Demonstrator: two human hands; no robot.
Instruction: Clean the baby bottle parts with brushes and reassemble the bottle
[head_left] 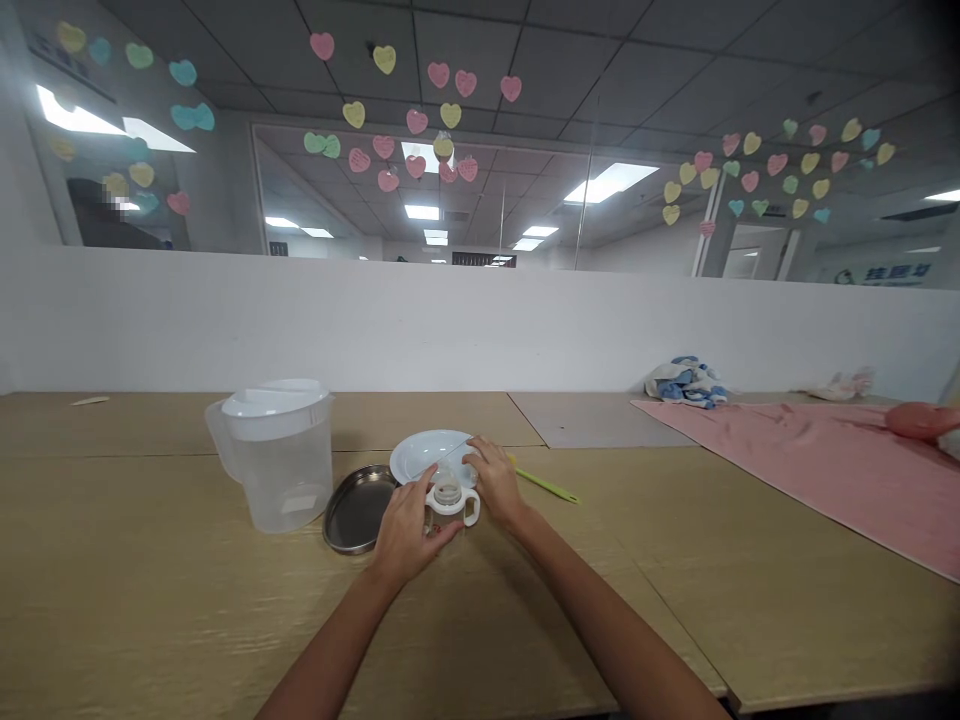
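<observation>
Two-handled baby bottle (pixel 448 500): upright at the near side of the white plate (pixel 409 452); base contact with the table (pixel 517 630) unclear. Left hand (pixel 405 527) curls round it, thumb low in front. Right hand (pixel 496 484) is bent-fingered over the plate's edge; cannot tell what it pinches. Bottle probably light, stiff, smooth, slippery if wet; best grip: body or side handles. Mouth points up, long axis near vertical.

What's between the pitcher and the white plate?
A round metal pan, between the pitcher and white plate, set slightly to the near side; the head view shows it.
</observation>
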